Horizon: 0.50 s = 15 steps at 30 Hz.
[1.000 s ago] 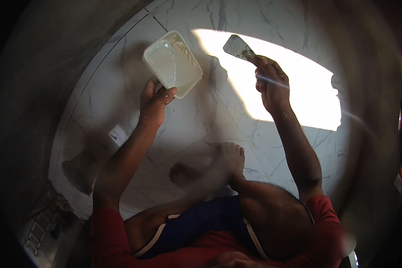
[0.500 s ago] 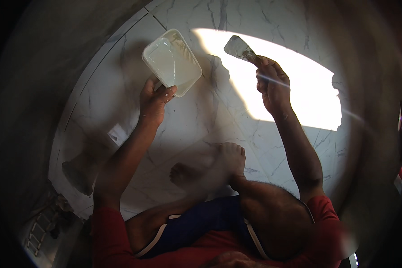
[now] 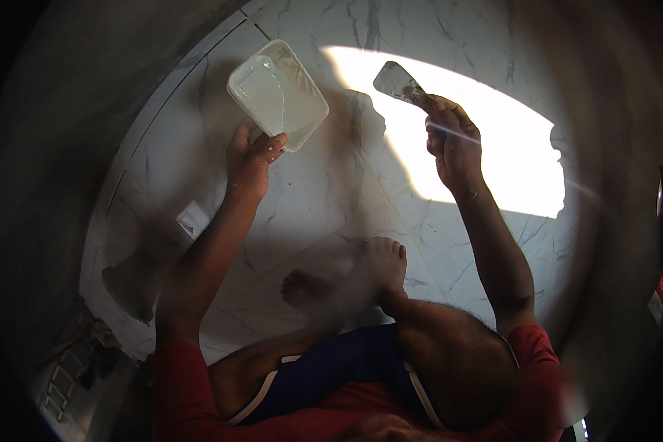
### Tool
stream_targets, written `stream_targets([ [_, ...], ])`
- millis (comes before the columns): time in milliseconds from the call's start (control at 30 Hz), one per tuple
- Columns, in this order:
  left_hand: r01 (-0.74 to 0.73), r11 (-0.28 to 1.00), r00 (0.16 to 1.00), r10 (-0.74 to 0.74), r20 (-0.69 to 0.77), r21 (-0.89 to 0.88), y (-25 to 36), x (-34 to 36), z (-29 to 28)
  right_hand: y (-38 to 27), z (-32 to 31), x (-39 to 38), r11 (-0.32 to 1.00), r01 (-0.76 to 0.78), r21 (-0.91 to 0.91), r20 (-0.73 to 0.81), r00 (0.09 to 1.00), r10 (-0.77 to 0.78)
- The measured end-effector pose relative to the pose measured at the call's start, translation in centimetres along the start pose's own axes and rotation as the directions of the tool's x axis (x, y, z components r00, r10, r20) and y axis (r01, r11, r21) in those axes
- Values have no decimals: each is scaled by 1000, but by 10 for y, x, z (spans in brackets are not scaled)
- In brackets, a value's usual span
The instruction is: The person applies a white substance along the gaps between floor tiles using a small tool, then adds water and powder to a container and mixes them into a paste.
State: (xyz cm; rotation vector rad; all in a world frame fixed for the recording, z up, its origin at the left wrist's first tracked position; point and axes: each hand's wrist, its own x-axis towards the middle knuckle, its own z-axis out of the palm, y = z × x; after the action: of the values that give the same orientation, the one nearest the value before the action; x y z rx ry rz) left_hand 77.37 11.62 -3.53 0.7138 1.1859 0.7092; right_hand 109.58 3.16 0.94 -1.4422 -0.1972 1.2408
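My left hand grips the near edge of a white rectangular plastic tub, thumb over the rim and fingers beneath. Pale liquid or paste with a glossy surface lies in the tub, and its far right wall is smeared. On the other side, my right hand is closed round the handle of a putty knife. Its flat, flared blade points up and left, with residue near the handle. A gap separates blade and tub, both held above the tiled floor.
White marble-patterned floor tiles with dark joints spread below. A bright sunlit patch lies under my right hand. Beside my left forearm are a small white scrap and a dark rounded object. My bare feet rest on the tiles; a ladder-like frame shows lower left.
The tub in my left hand has shifted slightly up and left. My right hand with the putty knife has moved a little to the right. Both grips are unchanged.
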Motion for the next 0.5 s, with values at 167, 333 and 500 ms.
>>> stream_targets([
  [167,-24,999,1000,23,-16,-21,7,9,-2,0,-5,4,1000,-17,-10,25,1000,17],
  [333,-129,989,990,124,-69,-73,19,20,0,2,-7,7,1000,-21,-21,35,999,21],
  [500,-162,985,985,157,-77,-62,29,32,-6,2,-3,9,999,-20,-36,14,1000,21],
])
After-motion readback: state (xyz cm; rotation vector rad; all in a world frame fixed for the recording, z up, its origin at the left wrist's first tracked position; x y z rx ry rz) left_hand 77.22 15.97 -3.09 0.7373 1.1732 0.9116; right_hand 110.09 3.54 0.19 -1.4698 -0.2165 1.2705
